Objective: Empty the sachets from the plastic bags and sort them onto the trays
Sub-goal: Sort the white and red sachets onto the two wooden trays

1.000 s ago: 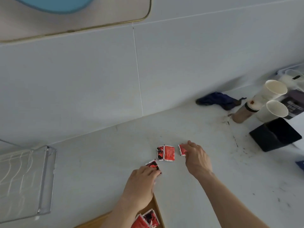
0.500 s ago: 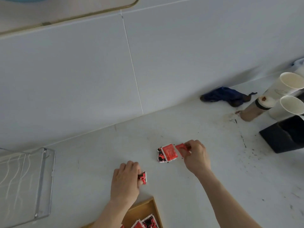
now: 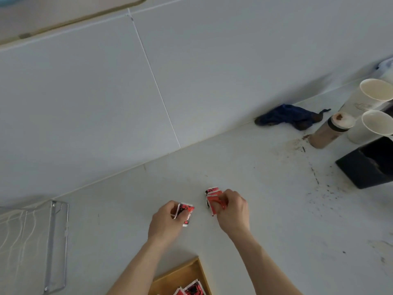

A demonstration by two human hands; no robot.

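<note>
My left hand (image 3: 167, 222) pinches a red-and-black sachet (image 3: 185, 212) just above the white counter, near its middle. My right hand (image 3: 232, 211) grips two or three red sachets (image 3: 212, 200) gathered into a small stack, a short way to the right. At the bottom edge sits the corner of a wooden tray (image 3: 182, 273) with a few red sachets (image 3: 192, 289) lying in it. No plastic bag shows in this view.
A clear acrylic tray (image 3: 32, 241) stands at the left. A blue cloth (image 3: 291, 117) lies by the wall. White paper cups (image 3: 370, 99), a brown stained cup (image 3: 328, 133) and a black box (image 3: 370, 165) crowd the right, with coffee spatter around them.
My right hand has gathered the loose sachets on the counter into one held stack. My left hand lifted its sachet and turned it up. The camera tilted down slightly.
</note>
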